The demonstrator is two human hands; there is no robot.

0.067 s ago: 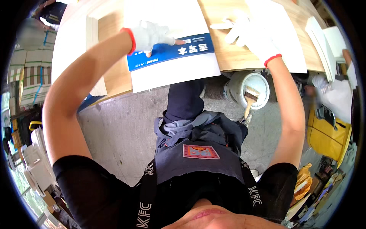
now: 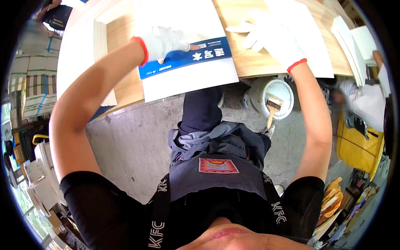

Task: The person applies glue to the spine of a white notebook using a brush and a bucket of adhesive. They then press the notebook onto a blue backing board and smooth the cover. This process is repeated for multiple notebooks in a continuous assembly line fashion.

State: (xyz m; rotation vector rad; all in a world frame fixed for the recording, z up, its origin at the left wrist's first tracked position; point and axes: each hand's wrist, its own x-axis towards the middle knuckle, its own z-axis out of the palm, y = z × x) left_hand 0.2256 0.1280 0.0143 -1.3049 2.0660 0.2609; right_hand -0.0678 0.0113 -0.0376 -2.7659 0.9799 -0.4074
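Leftmost, strapped bundles (image 2: pixel 35 83) are piled beyond the table (image 2: pixel 123 77), some bound with blue bands. On the table's left side lies a white stack (image 2: pixel 100 41), its long edge facing the left forearm. Next comes the left hand (image 2: pixel 162 43), in a white glove with a red cuff, the tips of the thumb and forefinger bare. It is half open, the forefinger stretched out and its tip resting on a blue strip (image 2: pixel 183 60); it presses from above and shows no grip. The strip, printed in white, lies across a white sheet (image 2: pixel 191 81), whose near end juts past the table edge. Below that edge is the grey apron (image 2: pixel 216 183). To its right stands a white bucket (image 2: pixel 290 109) on the floor, a brush (image 2: pixel 272 111) leaning inside. Above the bucket, the right hand (image 2: pixel 266 35), gloved alike, is open with fingers spread over the table and a second sheet (image 2: pixel 318 60); glare hides whether it touches that sheet. Farther right, white boards (image 2: pixel 348 50) lean near the table's end, above a yellow bag (image 2: pixel 356 148).
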